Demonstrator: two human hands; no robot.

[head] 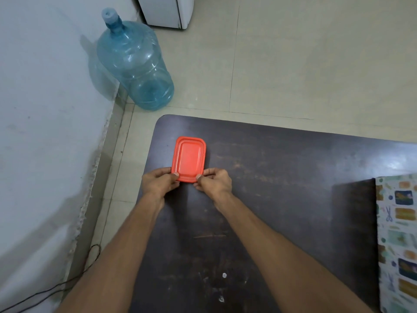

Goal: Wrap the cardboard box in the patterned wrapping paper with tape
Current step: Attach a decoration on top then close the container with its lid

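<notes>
Forearms stretch out over the dark counter [282, 177] from its near edge toward its far left corner. On the floor off the near left side trails a thin black cable [67, 283].

Along the counter's right edge lies the patterned wrapping paper [397, 233], printed side up and cut off by the frame. Its visible long axis runs from near edge to far edge. It lies well apart from both hands, off to the right, so the right hand [215, 180] is the nearer and any reach for it would go sideways toward that right edge. No cardboard box is in view, and I see no tape either.

Both hands are busy with something else. The left hand [159, 180] and the right hand each pinch a near corner of an orange plastic lid [188, 158], thumb on top, fingers curled under. Whether the lid rests on the counter or is lifted off it, I cannot tell. It is oblong, its long axis pointing away from the person, close to the far left corner.

By my judgement the wrapping has not begun.

Beyond the counter, on the tiled floor, a blue water jug [135, 64] stands against the wall, and a white cabinet [167, 10] stands farther off.
</notes>
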